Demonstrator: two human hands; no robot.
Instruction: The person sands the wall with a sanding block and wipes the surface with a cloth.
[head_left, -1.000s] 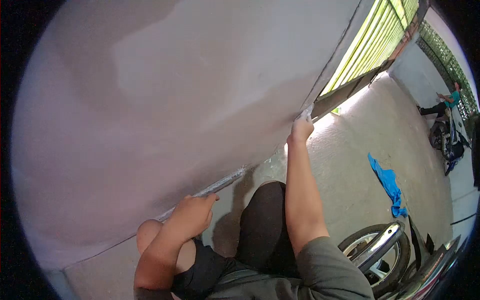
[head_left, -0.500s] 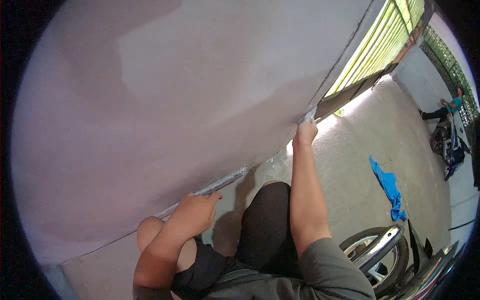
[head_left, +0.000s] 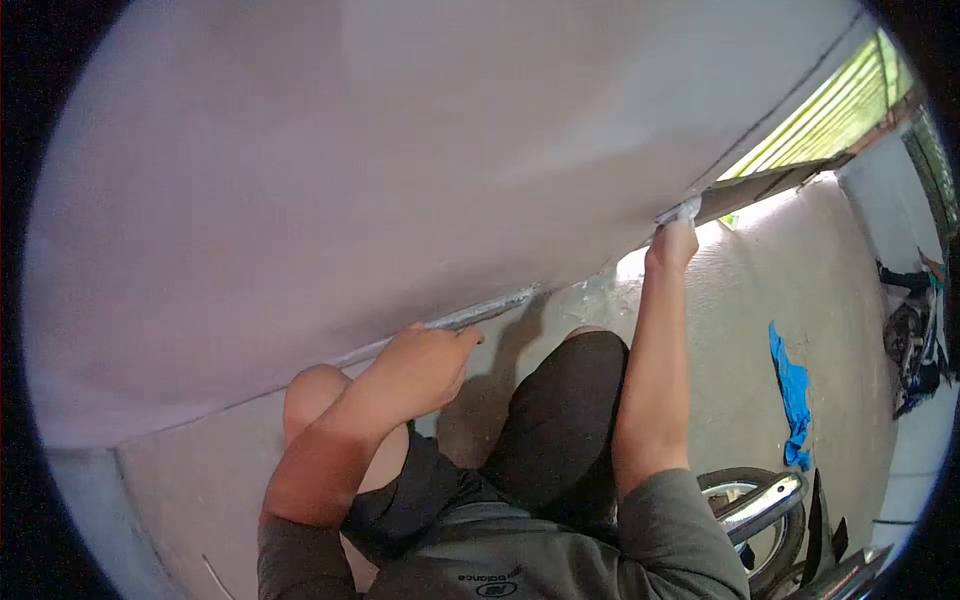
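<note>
My left hand [head_left: 425, 372] is closed, its fingers curled, low beside the pale wall [head_left: 380, 180] and above my bent knee. A long grey strip [head_left: 485, 309], its edge smeared with whitish paste, runs out from behind those fingers along the wall's lower edge; the hand hides part of it, and its grip is mostly out of sight. With the arm stretched far to the right, my right hand [head_left: 673, 245] is closed around a flat, whitish, smeared tool [head_left: 688, 210]. This tool touches the wall near its right-hand edge; its exact kind is too small to tell.
A crumpled blue cloth [head_left: 790, 400] lies on the concrete floor [head_left: 735, 370]. Close by my right side is a motorcycle wheel [head_left: 792, 530] with a chrome exhaust [head_left: 765, 505]. Beyond the wall's edge stands a slatted gate [head_left: 820, 115]. Another motorcycle [head_left: 908, 345] is at far right.
The view has shifted, so wall, hands and floor sit differently in it. My right hand stays at the wall's right edge and my left hand beside the grey strip. The distant person is now mostly out of view.
</note>
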